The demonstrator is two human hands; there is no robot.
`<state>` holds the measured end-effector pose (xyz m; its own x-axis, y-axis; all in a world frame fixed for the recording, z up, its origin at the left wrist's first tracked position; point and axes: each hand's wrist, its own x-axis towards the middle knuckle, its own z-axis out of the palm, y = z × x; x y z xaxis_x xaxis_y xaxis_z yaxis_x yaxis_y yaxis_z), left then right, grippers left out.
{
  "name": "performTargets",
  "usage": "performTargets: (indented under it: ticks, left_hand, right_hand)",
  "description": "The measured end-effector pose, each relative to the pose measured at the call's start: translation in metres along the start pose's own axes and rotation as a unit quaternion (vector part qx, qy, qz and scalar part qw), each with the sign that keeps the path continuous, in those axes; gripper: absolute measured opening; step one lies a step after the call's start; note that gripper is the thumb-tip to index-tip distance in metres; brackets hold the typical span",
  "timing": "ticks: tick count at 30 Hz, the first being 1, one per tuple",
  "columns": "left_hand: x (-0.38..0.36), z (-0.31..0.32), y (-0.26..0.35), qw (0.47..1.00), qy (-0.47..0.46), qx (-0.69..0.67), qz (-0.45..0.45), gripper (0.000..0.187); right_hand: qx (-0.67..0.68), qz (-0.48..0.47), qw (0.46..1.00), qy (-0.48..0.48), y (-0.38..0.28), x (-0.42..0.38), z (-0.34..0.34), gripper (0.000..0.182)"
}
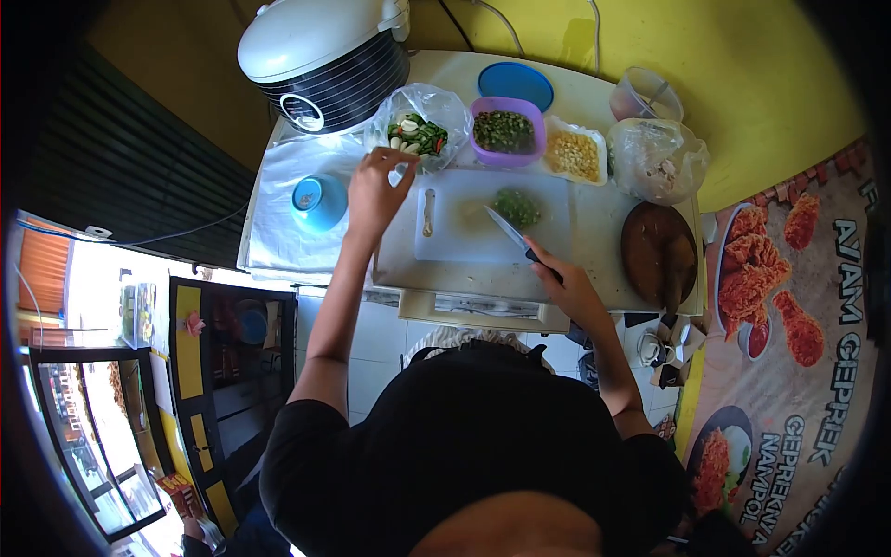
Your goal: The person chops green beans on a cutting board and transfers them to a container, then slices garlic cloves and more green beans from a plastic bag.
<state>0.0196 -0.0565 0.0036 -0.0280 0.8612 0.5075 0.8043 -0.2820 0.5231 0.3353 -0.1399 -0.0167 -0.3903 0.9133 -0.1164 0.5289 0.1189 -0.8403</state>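
Head cam, looking straight down over a black-clad person at a small table (pixel 594 237). A white cutting board (pixel 464 232) is laid out in the middle of it, with a little heap of chopped greens (pixel 516 206) sitting toward its far right part. A knife (pixel 512 234) is gripped by its dark handle in the right hand (pixel 568 288), fingers clenched around it, blade pointed up at the greens. The left hand (pixel 376 190) is stretched to the far left corner of the board, fingertips pinched at the edge of a clear plastic bag (pixel 422 125) holding green chilies and garlic; whether anything is actually pinched can't be told.

Just right of that bag a purple tub (pixel 506 130) of chopped greens is seen, then a tray of corn (pixel 575 153). A blue bowl (pixel 318 200) is parked left of the board, and a rice cooker (pixel 320 56) is at the far left.
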Motion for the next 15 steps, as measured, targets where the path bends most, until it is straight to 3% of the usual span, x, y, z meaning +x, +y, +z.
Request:
performTargets:
  ticks: [7,15]
  left_hand:
    - [0.043,0.021,-0.035,0.996,-0.087,0.028,0.009,0.017]
    - [0.055,0.044,-0.044,0.989,-0.116,0.081,0.034,0.018]
  right_hand:
    - [0.007,-0.007,1.0,-0.005,0.001,0.004,0.001,0.047]
    - [-0.021,-0.021,0.999,-0.031,-0.002,0.004,0.008,0.047]
